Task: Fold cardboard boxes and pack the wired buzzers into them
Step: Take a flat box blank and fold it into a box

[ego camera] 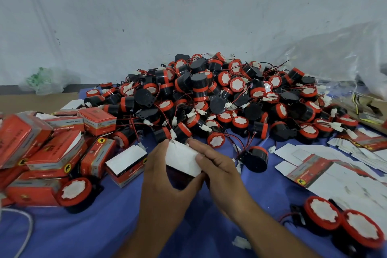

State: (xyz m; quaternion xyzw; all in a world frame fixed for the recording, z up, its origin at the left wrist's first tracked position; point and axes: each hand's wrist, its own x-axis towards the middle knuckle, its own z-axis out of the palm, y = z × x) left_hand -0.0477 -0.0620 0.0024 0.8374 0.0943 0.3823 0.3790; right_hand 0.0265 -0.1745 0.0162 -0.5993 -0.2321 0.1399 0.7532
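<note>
- Holding one cardboard box [181,158] just below mid-frame, over the blue-covered worktop [100,226], with its white flap turned up toward the camera.
- Wrapping the left hand [161,172] round the box from 9 o'clock, with the thumb running under the near edge and that grip clasping the box.
- Pinching the flap's 3 o'clock edge with the right hand [219,168], laying the thumb on the white card and grasping the same box with that grip.
- Seemingly working the flap closed, though hiding whether a buzzer is already inside.
- Looming at 12 o'clock of the hands, the heap of wired buzzers [219,94], showing black bodies, red rims and thin tangling leads.
- Piling up at 9 o'clock, the folded boxes [52,148]; fanning out at 3 o'clock, the flat box blanks [335,165].
- Lying loose at 5 o'clock, two spare buzzers [343,222].
- Judging the card light, thin and quick to crease, so best taking it by the side walls and along the score lines, never squeezing mid-panel.
- Judging the buzzers hard and rigid, so best lifting each by its round body, not by the snag-prone wire.
</note>
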